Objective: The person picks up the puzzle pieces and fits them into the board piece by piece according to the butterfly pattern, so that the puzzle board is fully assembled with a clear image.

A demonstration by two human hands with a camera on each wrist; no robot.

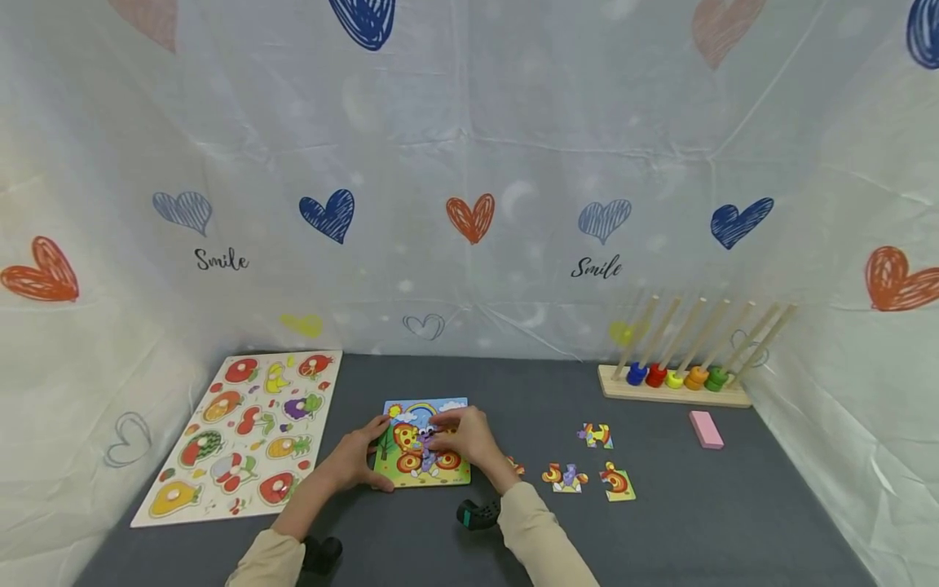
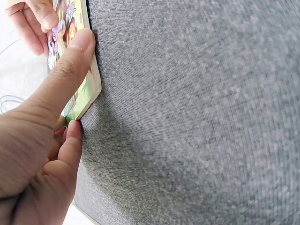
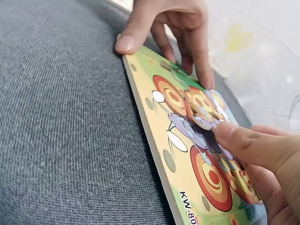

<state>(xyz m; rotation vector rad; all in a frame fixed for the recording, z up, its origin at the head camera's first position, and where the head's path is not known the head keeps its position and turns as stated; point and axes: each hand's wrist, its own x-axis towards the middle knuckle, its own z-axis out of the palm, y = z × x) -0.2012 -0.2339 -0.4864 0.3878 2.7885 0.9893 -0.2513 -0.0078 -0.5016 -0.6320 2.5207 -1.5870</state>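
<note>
A small butterfly jigsaw board [image 1: 440,479], with a sun and rainbow printed on it, lies flat on the dark table. My left hand [image 1: 355,458] grips its left side, the thumb at the near edge and fingers along the far part. Over the middle of the board, my right hand [image 1: 469,436] pinches a puzzle piece [image 3: 203,123] that is slightly tilted above the picture; fingers hide part of it. Loose puzzle pieces lie to the right: one [image 1: 596,435] farther back, one [image 1: 565,478] nearer, another [image 1: 618,483] beside it. A further piece [image 1: 515,466] is partly hidden behind the right wrist.
A large fruit puzzle board [image 1: 249,456] lies at the left. At the back right stands a wooden peg rack [image 1: 675,393] with coloured rings and upright rods. A pink block [image 1: 706,430] lies before it. A white curtain with hearts [image 1: 469,122] surrounds the table.
</note>
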